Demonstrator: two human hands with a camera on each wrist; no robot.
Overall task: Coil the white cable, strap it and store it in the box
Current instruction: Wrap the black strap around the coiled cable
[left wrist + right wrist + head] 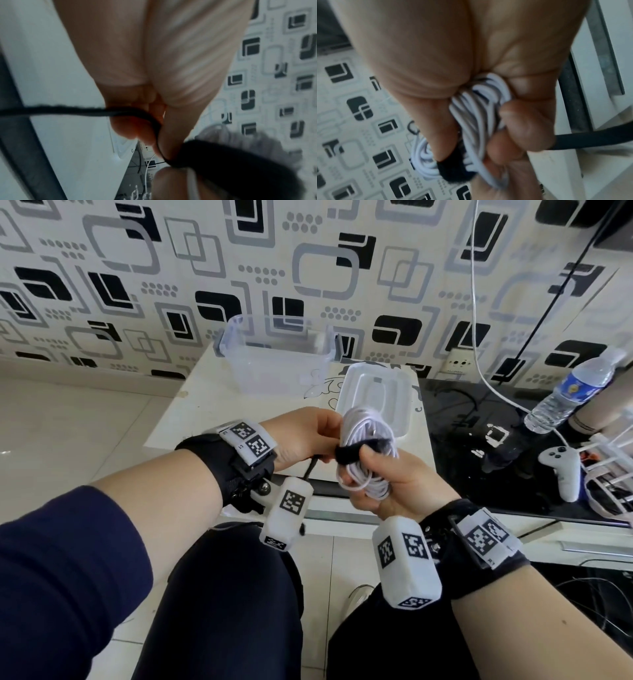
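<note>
A bundle of coiled white cable (363, 436) is held upright in front of me above the table edge. My right hand (387, 474) grips its lower half, fingers curled round the loops (476, 121). A black strap (356, 451) crosses the middle of the coil, with my right thumb pressing on it. My left hand (308, 440) pinches the strap's free end (120, 112) and holds it to the left of the coil. The clear plastic box (274, 354) stands open at the back of the white table, with its lid (376, 398) lying flat beside it on the right.
A water bottle (575, 392) and a white game controller (561, 470) rest on the black glossy surface at right. Another white cable (476, 320) hangs down the patterned wall. A white wire rack (609, 481) stands at the far right edge. My knees are below the table edge.
</note>
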